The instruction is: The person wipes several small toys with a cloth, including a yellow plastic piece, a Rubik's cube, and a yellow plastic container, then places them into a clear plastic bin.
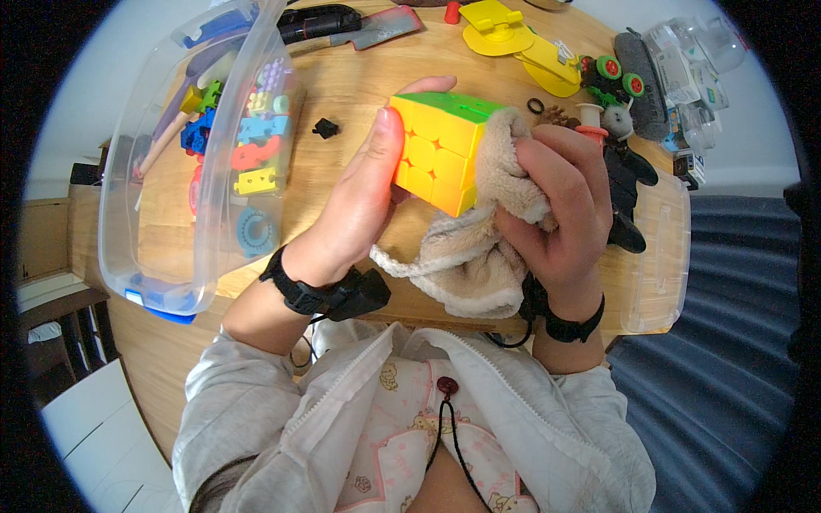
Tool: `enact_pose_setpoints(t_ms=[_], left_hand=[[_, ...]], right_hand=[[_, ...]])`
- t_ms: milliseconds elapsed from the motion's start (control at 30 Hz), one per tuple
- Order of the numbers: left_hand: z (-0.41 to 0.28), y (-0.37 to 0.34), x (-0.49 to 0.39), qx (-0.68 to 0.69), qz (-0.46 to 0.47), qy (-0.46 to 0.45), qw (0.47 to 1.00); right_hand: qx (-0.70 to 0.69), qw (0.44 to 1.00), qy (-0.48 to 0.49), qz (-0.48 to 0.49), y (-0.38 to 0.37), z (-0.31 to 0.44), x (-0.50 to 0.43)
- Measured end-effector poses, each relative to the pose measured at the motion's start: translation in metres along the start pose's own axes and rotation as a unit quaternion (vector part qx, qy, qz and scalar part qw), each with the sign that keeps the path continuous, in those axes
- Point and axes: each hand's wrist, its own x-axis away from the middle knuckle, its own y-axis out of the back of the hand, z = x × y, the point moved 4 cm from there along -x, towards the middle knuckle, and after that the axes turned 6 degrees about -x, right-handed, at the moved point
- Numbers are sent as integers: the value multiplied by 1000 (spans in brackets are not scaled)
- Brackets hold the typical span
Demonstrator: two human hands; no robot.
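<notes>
A 3x3 puzzle cube [437, 159] is raised above the wooden table, its yellow face towards me and a green face on top. My left hand [362, 183] grips it from the left, with the thumb along the yellow face's edge. Bunched in my right hand [564, 199] is a beige plush cloth [478, 263] with a white trim and a thin loop on its left. Part of this cloth presses against the cube's right side. The cube's back and the left fingers behind it are hidden.
A clear plastic bin [224, 160] stands at left, with toy pieces seen through its wall. A small black piece [326, 127] lies beside it. Yellow toy parts [497, 32], a green-wheeled toy car [608, 77], a black game controller [625, 192] and a clear lid [657, 256] are at right.
</notes>
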Motion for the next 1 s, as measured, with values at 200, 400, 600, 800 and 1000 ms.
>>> enact_pose_setpoints(t_ms=[200,400,600,800,1000], left_hand=[[-1,0,1,-8,-7,6,1000],[-3,1,1,-36,-17,3,999],[-5,3,0,-52,-29,-6,998],[-2,9,-3,-42,-57,-10,997],[4,19,-3,-8,-81,34,996]], right_hand=[[1,1000,-13,-22,1,-3,-2],[11,999,-26,-26,1,-6,-3],[9,998,-48,-31,0,-10,-2],[43,996,-72,-42,-2,-15,-1],[66,990,-93,-79,2,-20,1]])
